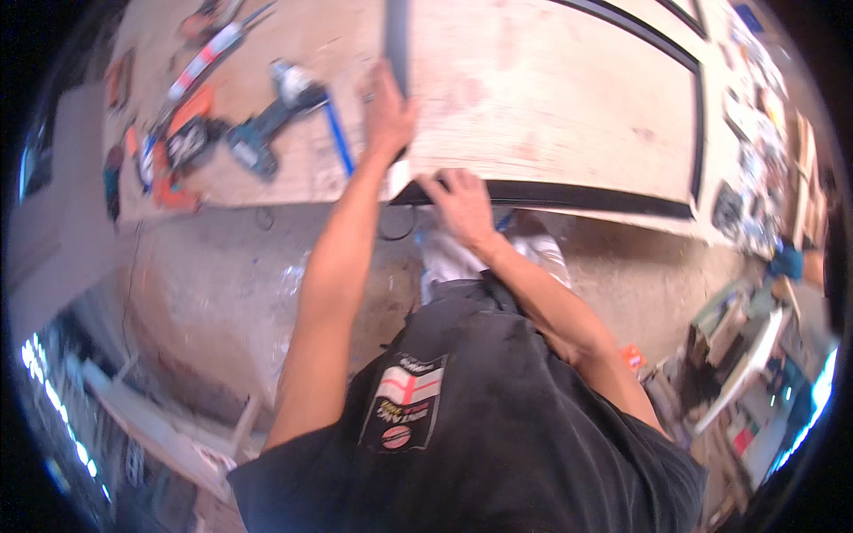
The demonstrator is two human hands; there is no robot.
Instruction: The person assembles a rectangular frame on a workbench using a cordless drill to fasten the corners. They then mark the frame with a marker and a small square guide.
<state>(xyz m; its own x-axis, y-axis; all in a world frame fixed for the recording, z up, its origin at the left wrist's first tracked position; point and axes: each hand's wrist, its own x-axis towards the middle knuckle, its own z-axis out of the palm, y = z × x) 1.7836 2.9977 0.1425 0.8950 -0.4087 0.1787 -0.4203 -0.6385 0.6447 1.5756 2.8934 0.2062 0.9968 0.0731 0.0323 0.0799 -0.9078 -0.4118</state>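
Wrapped along the side of a dark strip, my left hand holds it near its lower end. This strip runs away from me over a pale plywood sheet. Along the near edge of the sheet lies a black strip. Curled fingers of my right hand rest over its left end and grip it. Between the two strips' ends a small pale gap shows near the corner. Blur softens my left fingertips, and the underside of both strips is hidden.
More black strips border the sheet's right and far sides. On the left lie a cordless drill, a blue rod, a sealant tube and orange-handled tools. Clutter covers the right edge; scrap wood lies below.
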